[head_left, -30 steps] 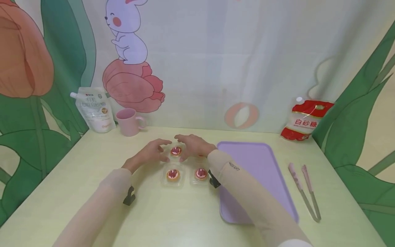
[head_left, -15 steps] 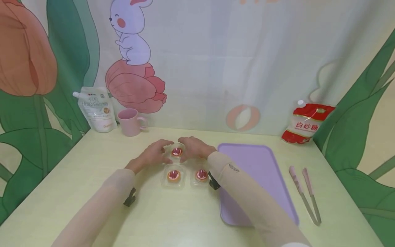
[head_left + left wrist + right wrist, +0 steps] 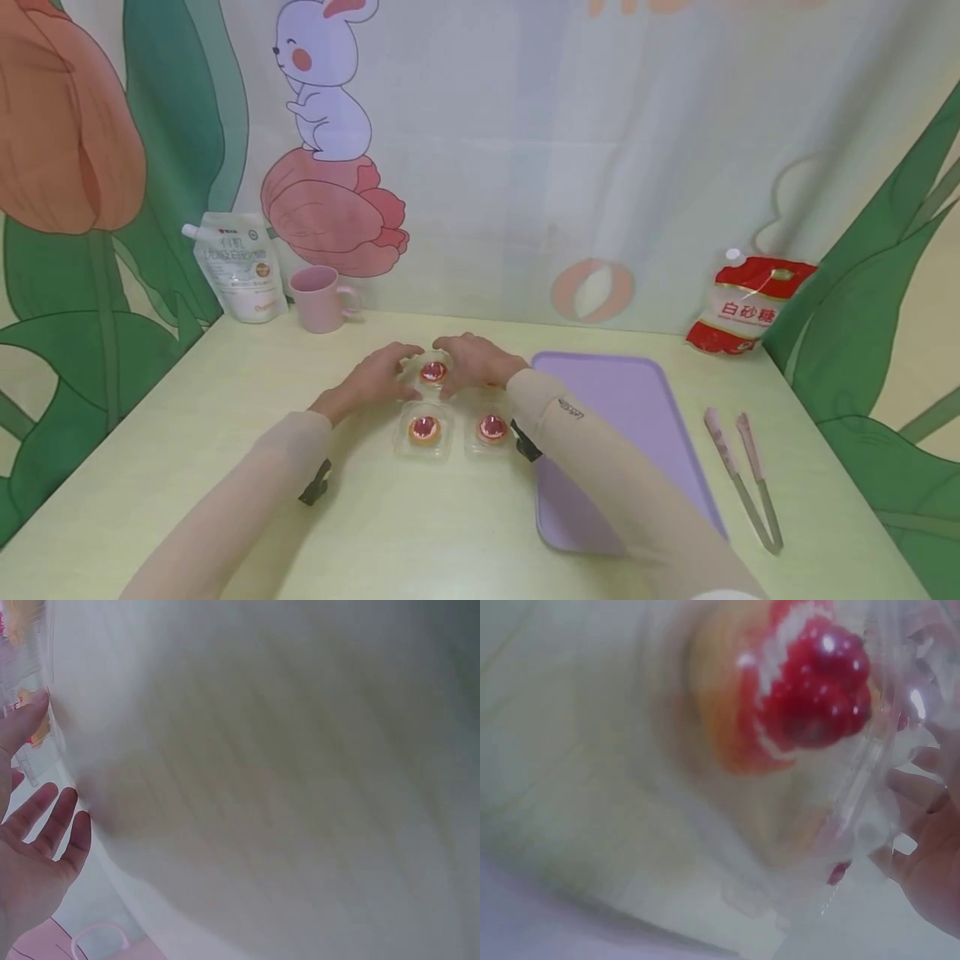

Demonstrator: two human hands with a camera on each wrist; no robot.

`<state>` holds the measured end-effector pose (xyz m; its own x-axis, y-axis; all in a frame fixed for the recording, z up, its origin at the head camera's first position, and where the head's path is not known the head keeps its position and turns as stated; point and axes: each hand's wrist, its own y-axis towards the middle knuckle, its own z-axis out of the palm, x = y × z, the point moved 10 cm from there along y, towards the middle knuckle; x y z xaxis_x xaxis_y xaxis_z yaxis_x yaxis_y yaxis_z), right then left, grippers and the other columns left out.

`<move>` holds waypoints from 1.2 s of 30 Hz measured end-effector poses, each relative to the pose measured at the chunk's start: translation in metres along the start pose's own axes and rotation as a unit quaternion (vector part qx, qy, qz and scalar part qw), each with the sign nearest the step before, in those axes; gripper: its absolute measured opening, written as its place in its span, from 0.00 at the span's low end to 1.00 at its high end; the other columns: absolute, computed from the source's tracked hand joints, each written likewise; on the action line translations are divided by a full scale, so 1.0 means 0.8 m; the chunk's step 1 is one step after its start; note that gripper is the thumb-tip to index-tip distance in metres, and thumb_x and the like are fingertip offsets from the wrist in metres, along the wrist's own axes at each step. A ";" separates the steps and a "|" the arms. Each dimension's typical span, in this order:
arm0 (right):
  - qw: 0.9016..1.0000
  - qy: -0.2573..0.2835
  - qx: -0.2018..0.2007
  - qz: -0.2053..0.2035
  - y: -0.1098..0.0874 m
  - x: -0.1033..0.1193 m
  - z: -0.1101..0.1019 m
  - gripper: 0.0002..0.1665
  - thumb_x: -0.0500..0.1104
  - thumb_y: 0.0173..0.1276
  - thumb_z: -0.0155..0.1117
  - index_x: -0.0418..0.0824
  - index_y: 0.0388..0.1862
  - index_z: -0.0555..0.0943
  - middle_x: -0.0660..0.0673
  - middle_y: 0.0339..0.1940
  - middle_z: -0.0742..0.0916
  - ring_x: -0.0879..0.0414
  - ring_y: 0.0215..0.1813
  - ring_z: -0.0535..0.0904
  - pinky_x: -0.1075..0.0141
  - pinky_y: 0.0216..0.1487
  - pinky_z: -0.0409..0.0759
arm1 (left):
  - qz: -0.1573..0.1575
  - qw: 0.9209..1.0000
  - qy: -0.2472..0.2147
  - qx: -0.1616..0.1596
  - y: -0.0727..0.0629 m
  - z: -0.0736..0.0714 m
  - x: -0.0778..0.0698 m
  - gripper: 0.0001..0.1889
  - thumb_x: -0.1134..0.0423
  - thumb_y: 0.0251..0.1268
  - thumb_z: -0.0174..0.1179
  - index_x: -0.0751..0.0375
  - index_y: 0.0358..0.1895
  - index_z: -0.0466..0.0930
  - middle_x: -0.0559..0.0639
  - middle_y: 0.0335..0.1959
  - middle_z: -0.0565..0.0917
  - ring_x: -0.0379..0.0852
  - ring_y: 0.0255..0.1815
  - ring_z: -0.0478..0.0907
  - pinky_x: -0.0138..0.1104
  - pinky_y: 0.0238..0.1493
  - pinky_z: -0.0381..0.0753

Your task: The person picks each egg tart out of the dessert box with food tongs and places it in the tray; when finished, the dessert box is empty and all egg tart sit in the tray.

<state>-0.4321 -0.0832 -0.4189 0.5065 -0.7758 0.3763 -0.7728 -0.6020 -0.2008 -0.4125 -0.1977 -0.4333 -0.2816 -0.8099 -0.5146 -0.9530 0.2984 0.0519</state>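
Observation:
Several clear plastic boxes, each with a small red-topped tart, stand close together mid-table in the head view. My left hand (image 3: 382, 373) holds the left side of the back-left box (image 3: 432, 372), fingers behind it and thumb in front. Curved round the same box's right side is my right hand (image 3: 474, 362). Under that hand another box (image 3: 491, 385) is mostly hidden. Nearer me sit a front-left box (image 3: 424, 431) and a front-right box (image 3: 491, 428). In the left wrist view the left hand's thumb touches a box edge, its other fingers spread. A red-berry tart (image 3: 810, 690) fills the right wrist view.
A purple tray (image 3: 592, 500) lies right of the boxes, under my right forearm. Tongs (image 3: 746, 483) lie farther right. At the back stand a pink mug (image 3: 317, 300), a white spouted pouch (image 3: 240, 267) at left and a red-and-white sugar pouch (image 3: 750, 304) at right.
Both hands stay around the back-left box with hardly any movement. The head view has shifted slightly, so everything sits a little lower and farther right.

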 end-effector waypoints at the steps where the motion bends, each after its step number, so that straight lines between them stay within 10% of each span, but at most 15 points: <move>1: 1.000 0.002 0.000 -0.001 0.001 0.000 0.001 0.53 0.50 0.54 0.80 0.48 0.77 0.64 0.45 0.72 0.75 0.47 0.72 0.69 0.48 0.71 0.70 | -0.001 1.000 0.001 0.001 0.000 0.001 0.000 0.39 0.59 0.54 0.76 0.62 0.69 0.70 0.64 0.65 0.76 0.62 0.58 0.79 0.52 0.57 0.80; 36: 1.000 -0.009 0.006 -0.023 0.001 0.010 0.001 0.45 0.48 0.61 0.75 0.46 0.75 0.67 0.44 0.69 0.78 0.48 0.69 0.71 0.49 0.70 0.72 | -0.031 0.997 0.061 -0.026 0.003 0.002 0.004 0.37 0.50 0.52 0.76 0.57 0.67 0.74 0.58 0.58 0.83 0.57 0.57 0.79 0.54 0.56 0.79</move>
<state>-0.4282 -0.0903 -0.4169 0.5475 -0.7507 0.3698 -0.7440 -0.6389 -0.1957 -0.4152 -0.1987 -0.4363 -0.2296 -0.8822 -0.4111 -0.9728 0.2213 0.0682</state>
